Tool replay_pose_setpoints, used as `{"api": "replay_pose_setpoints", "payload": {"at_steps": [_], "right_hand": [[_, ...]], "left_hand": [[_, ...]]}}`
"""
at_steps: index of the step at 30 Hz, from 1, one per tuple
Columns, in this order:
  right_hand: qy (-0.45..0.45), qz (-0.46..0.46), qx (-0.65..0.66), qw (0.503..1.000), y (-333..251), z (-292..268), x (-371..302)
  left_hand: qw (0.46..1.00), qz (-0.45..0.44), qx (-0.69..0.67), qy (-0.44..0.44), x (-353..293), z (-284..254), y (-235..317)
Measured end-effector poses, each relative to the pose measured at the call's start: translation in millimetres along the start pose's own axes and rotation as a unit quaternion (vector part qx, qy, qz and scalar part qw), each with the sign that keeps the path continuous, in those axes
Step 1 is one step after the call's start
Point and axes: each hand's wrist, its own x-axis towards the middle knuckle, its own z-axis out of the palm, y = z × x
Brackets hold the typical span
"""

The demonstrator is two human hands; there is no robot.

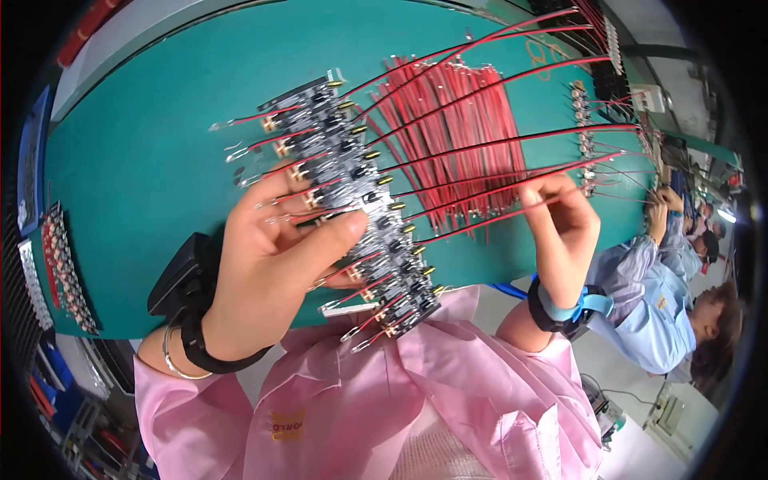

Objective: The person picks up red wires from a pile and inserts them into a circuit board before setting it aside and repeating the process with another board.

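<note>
My left hand [268, 264] grips a long black circuit board panel [340, 168] near its middle, thumb on top and fingers beneath. The panel is tilted above the table. Short wire ends with bare, shiny tips stick out along its left side, and small yellow-tipped parts line its right side. Several long red-and-black wires [496, 134] run from the panel to the upper right. With thumb and index finger, my right hand [566, 232] pinches a red-and-black wire [472, 229], the lowest of these. A thick bundle of red-and-black wires [456, 136] lies spread on the table behind.
The green table mat [152, 160] spreads under the work. More wired boards lie at the left edge [68, 272] and at the right [582, 136]. Rubber bands [540, 58] rest at the upper right. A co-worker in a blue coat [648, 304] sits to the right.
</note>
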Motion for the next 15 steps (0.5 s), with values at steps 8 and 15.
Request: {"api": "replay_pose_setpoints", "payload": {"at_steps": [8, 15], "right_hand": [[0.045, 0.010, -0.246, 0.968, 26, -2, 6], [0.000, 0.089, -0.206, 0.974, 18, 3, 6]], "left_hand": [[1.000, 0.012, -0.004, 0.000, 0, -3, -4], [1.000, 0.025, -0.004, -0.004, -7, -18, -4]]}}
